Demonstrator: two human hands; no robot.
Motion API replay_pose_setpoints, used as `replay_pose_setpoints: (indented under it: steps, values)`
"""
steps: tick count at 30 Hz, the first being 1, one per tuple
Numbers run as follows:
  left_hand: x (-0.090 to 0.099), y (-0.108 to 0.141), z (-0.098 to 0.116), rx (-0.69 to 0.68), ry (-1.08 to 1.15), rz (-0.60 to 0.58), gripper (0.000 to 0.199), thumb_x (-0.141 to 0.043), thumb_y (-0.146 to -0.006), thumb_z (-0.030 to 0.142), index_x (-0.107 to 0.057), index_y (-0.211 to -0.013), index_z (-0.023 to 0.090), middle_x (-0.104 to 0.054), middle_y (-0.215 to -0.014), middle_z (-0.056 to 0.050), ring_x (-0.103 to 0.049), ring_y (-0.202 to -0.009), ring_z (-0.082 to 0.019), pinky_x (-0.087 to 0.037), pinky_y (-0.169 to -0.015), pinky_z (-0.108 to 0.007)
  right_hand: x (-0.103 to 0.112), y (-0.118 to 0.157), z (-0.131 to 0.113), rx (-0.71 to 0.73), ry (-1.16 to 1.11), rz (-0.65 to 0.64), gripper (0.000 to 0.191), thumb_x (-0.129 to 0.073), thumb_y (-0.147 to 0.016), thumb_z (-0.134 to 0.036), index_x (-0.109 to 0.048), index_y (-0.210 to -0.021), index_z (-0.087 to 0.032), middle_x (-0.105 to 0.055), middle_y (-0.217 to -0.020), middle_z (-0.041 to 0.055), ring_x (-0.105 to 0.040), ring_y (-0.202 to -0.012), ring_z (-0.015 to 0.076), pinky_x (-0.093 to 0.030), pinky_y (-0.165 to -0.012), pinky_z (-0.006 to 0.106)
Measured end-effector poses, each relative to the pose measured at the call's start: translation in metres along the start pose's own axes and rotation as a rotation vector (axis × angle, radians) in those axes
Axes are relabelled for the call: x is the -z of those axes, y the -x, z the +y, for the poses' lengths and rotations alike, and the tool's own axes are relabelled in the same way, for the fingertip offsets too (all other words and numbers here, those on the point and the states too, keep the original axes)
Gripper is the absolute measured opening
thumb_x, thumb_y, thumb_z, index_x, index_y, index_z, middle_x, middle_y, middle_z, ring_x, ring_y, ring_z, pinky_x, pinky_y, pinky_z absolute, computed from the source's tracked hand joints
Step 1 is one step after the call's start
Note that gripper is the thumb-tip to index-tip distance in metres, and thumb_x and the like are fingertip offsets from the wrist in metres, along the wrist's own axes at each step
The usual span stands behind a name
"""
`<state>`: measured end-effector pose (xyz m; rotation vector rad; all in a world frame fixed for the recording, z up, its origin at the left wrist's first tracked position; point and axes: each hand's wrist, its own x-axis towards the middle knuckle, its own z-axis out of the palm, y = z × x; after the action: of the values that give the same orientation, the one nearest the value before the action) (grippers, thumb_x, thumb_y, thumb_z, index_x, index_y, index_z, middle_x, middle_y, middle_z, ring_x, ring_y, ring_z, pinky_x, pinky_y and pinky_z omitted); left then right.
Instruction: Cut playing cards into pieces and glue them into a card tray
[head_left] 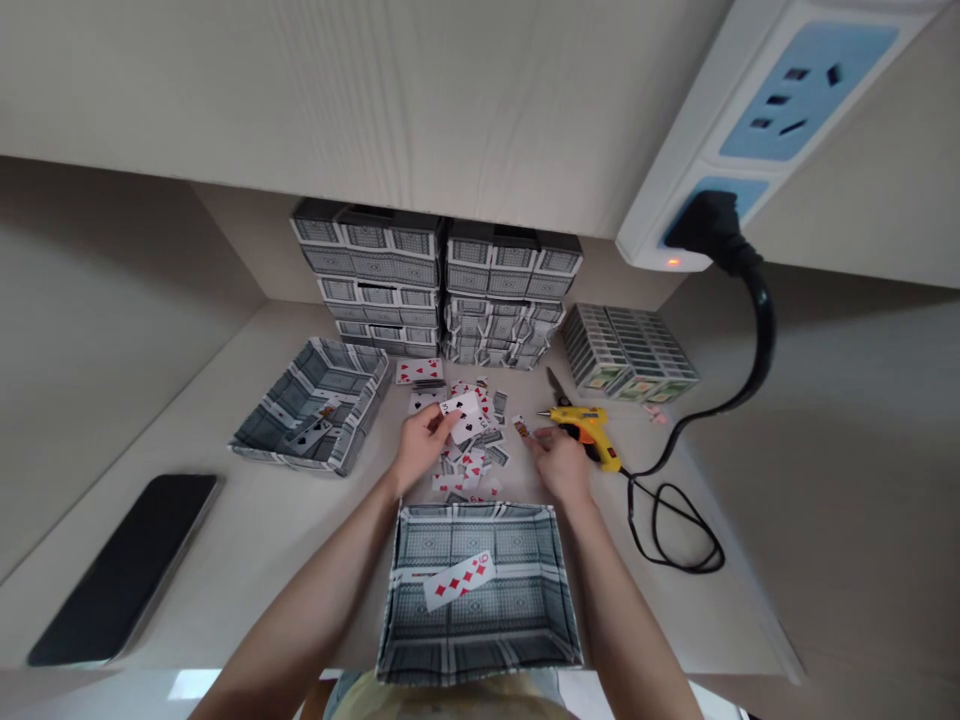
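Observation:
My left hand [421, 448] pinches a white playing card [465, 414] with black spades, tilted above a loose pile of cut card pieces [474, 468]. At the fingertips of my right hand [561, 462] is a small strip of a face card [520, 426]; the fingers are closed together on its near end. Just right of that hand lies a yellow glue gun [589, 428], its nozzle pointing left. Between my forearms stands an open box made of patterned cards [487, 650], with a cut red-diamond card [459, 580] inside it.
A second card box [352, 440] with card pieces inside sits on the left. Stacked card boxes [375, 265] line the back, beside packed card decks [630, 350]. A phone [127, 570] lies at front left. A black cord [757, 370] hangs from the power strip [750, 130] at right.

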<state>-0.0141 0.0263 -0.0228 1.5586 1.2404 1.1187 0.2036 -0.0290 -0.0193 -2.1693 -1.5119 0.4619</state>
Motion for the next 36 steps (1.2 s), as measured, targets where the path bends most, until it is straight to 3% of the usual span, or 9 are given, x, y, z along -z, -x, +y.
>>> replay_pose_setpoints:
  steps: [3, 8, 13, 18, 23, 29, 36]
  values:
    - [0.000, 0.000, -0.001, -0.017, 0.009, -0.001, 0.025, -0.054, -0.075, 0.039, -0.053, -0.067, 0.015, -0.050, -0.051, 0.004, -0.048, -0.046, -0.009, -0.036, -0.044, -0.019, -0.002, 0.002, -0.003, -0.008, -0.102, -0.052, 0.031, -0.055, -0.073, -0.045, -0.061, -0.084, -0.017, -0.066, -0.057, 0.0034, -0.059, -0.048, 0.0164, -0.040, -0.048, 0.023]
    - [-0.001, -0.001, -0.005, -0.044, -0.024, -0.024, 0.024, -0.052, -0.076, 0.038, -0.051, -0.066, 0.016, -0.049, -0.052, 0.003, -0.047, -0.047, -0.009, -0.037, -0.045, -0.019, -0.004, 0.003, -0.005, 0.007, -0.177, -0.056, 0.025, -0.060, -0.068, -0.043, -0.060, -0.072, -0.019, -0.066, -0.060, 0.0032, -0.060, -0.053, 0.0167, -0.039, -0.049, 0.023]
    - [-0.001, -0.001, -0.009, -0.081, -0.107, -0.020, 0.024, -0.051, -0.077, 0.037, -0.050, -0.066, 0.016, -0.048, -0.054, 0.003, -0.045, -0.049, -0.009, -0.035, -0.047, -0.019, -0.003, 0.004, -0.006, 0.124, -0.219, -0.068, 0.025, -0.055, -0.071, -0.043, -0.056, -0.064, -0.019, -0.059, -0.052, 0.0000, -0.055, -0.048, 0.0142, -0.037, -0.047, 0.023]
    - [0.000, -0.001, -0.007, -0.101, -0.140, -0.030, 0.025, -0.050, -0.078, 0.037, -0.051, -0.065, 0.016, -0.048, -0.056, 0.003, -0.044, -0.051, -0.009, -0.035, -0.049, -0.019, -0.001, 0.009, -0.016, 0.102, -0.631, -0.195, 0.030, -0.054, -0.072, -0.049, -0.058, -0.073, -0.020, -0.060, -0.056, 0.0006, -0.056, -0.050, 0.0155, -0.045, -0.045, 0.026]
    - [0.001, 0.000, 0.003, -0.163, -0.116, -0.066, 0.023, -0.050, -0.079, 0.035, -0.059, -0.072, 0.015, -0.057, -0.068, -0.001, -0.050, -0.061, -0.011, -0.040, -0.057, -0.021, -0.004, 0.014, -0.026, 0.016, -0.947, -0.361, 0.029, -0.068, -0.060, -0.047, -0.064, -0.068, -0.019, -0.067, -0.063, 0.0044, -0.063, -0.060, 0.0202, -0.053, -0.061, 0.034]
    - [0.000, 0.001, 0.009, -0.178, -0.045, -0.116, 0.020, -0.053, -0.078, 0.033, -0.065, -0.080, 0.017, -0.063, -0.081, -0.005, -0.056, -0.073, -0.013, -0.044, -0.065, -0.023, -0.003, 0.017, -0.030, 0.040, -0.927, -0.400, 0.030, -0.068, -0.060, -0.046, -0.065, -0.067, -0.018, -0.064, -0.056, 0.0015, -0.058, -0.051, 0.0154, -0.050, -0.054, 0.028]
    - [0.001, 0.001, 0.010, -0.170, -0.022, -0.137, 0.021, -0.050, -0.080, 0.031, -0.063, -0.083, 0.016, -0.063, -0.084, -0.004, -0.057, -0.076, -0.013, -0.044, -0.068, -0.024, 0.002, 0.018, -0.031, 0.066, -0.873, -0.467, 0.032, -0.058, -0.070, -0.049, -0.052, -0.060, -0.019, -0.052, -0.045, -0.0053, -0.047, -0.038, 0.0087, -0.036, -0.037, 0.019]
